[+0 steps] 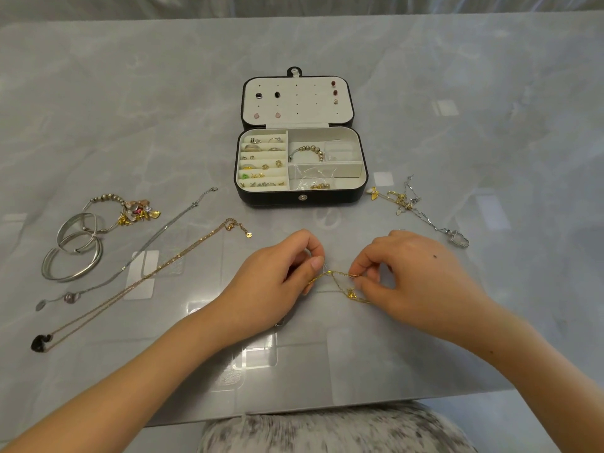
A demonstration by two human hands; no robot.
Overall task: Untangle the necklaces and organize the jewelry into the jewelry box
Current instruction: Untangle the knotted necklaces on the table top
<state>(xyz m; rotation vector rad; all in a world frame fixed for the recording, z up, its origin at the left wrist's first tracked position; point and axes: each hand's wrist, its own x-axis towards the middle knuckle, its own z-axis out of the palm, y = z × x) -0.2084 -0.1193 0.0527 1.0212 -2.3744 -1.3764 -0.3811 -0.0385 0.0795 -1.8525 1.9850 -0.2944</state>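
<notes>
We are working a knot out of the fine gold chain [336,275]. To do it well we hold the strand slack between the two grips and tease the loops apart with our fingertips [317,263] rather than pull. The small gold charm [351,293] should hang free so that we can see which loop it must pass through. A hard tug would likely tighten the knot or snap so thin a link.

Our left grip [277,276] is narrow: thumb and forefinger pinch the chain, and the other fingers curl under. Our right grip [411,266] is just as narrow and pinches the chain just across from the left, with the charm dangling below it. The chain spans the short gap between the two grips, just above the surface [327,371].

Beyond both grips, well apart, stands the open jewelry box [300,198]. Out past the left grip a rose-gold necklace [147,276] and a silver necklace [143,247] lie stretched out straight. Beyond the right grip a tangle of gold and silver chains [405,200] waits its turn
</notes>
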